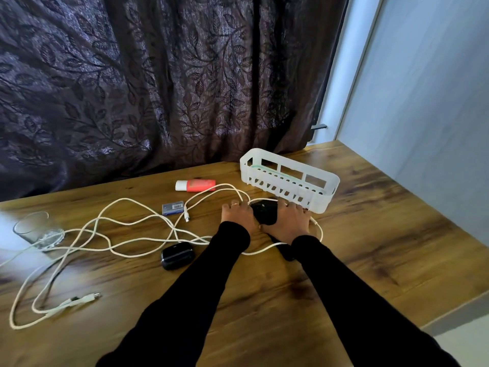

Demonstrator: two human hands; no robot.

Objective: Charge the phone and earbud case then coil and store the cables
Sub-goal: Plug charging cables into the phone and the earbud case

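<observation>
Hands: left hand (239, 217) and right hand (287, 221) grip the black phone (264, 212) between them. Keep it steady, white cable (137, 223) plug lies left of grip.

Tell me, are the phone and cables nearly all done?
Not nearly. Nothing looks finished. Both hands, left hand and right hand, are on the black phone. The white cables sprawl uncoiled, the earbud case sits unplugged, and the basket holds no cables.
</observation>
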